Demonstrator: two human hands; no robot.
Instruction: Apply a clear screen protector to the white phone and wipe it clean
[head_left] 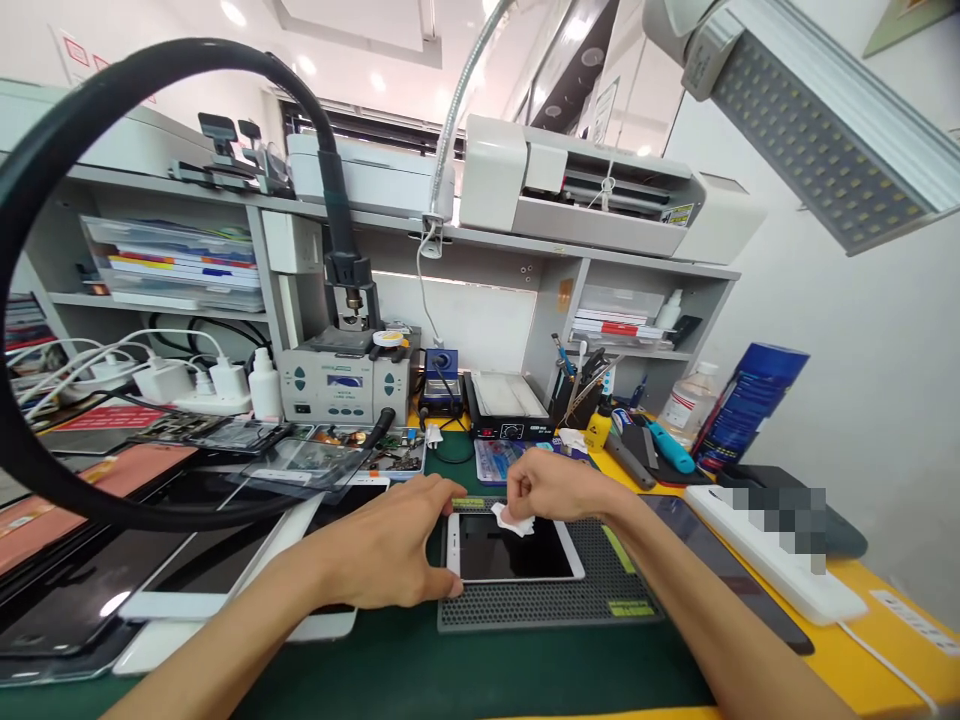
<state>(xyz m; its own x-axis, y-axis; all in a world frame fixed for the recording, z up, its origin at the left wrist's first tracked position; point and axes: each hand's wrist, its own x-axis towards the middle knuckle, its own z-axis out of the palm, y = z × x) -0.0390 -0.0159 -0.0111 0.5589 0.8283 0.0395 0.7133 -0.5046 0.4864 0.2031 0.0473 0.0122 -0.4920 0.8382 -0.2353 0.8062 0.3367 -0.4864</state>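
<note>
A white-framed tablet [555, 560] with a dark screen lies flat, screen up, on a grey perforated mat [517, 605]. My left hand [390, 540] spans its left end, thumb at the near corner and fingers by the far corner, gripping it. Bunched in the closed fingers of my right hand [551, 485] is a crumpled white tissue [514, 520]. It touches the upper middle of the screen. Part of the tissue is hidden under the fingers.
Several screens and tablets [210, 540] lie stacked on the left, under a large black ring [19, 420]. Behind stand a grey rework station [345, 385] and a black heating plate [510, 410]. A white power strip [780, 560] lies on the right.
</note>
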